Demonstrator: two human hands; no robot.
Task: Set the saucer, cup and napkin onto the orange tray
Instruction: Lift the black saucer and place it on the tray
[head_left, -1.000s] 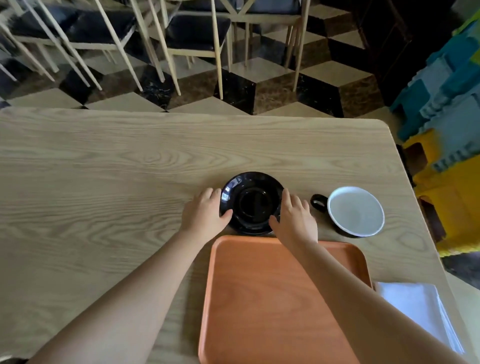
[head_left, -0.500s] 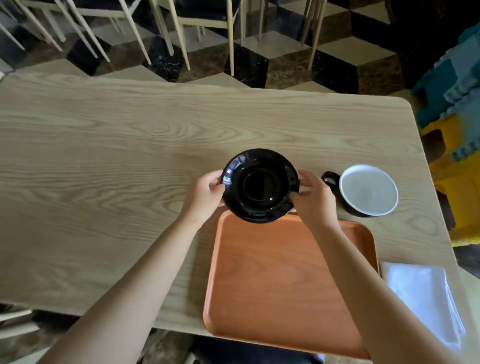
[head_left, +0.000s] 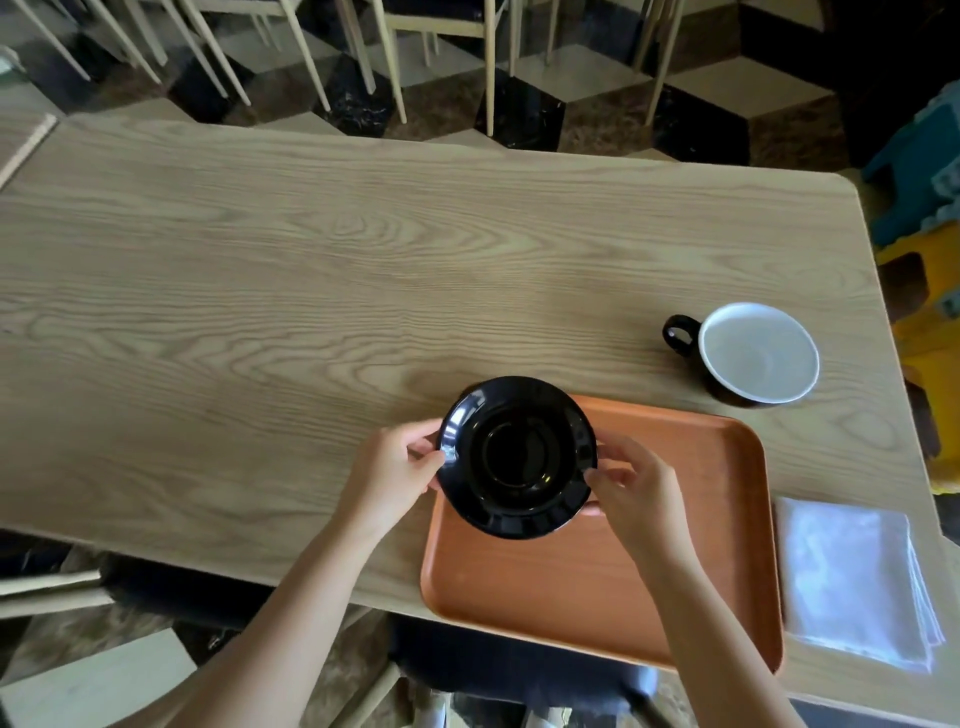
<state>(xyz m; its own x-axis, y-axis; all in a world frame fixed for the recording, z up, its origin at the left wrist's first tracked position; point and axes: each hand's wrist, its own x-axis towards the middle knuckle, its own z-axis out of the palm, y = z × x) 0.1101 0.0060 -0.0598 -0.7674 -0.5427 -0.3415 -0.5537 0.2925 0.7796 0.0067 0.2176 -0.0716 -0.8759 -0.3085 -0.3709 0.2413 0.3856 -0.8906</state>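
Both our left hand (head_left: 395, 467) and right hand (head_left: 636, 491) are pinching the glossy black saucer (head_left: 517, 457) by opposite rims, judging it stiff, slippery and breakable.

Tray (head_left: 675, 545) at table's (head_left: 260, 312) near edge; saucer (head_left: 517, 457) over tray's far-left corner, between left hand (head_left: 389, 467) and right hand (head_left: 639, 493); cup (head_left: 756, 353) behind tray, rightward; napkin (head_left: 852, 577) just right of tray.

Both bare forearms come in from the bottom edge, angled toward each other. Left hand (head_left: 392, 462) is curled with thumb and fingertips pinching inward on its right side. Right hand (head_left: 636, 486) mirrors it, fingers bent and pinching on its left side, wrist slightly cocked.
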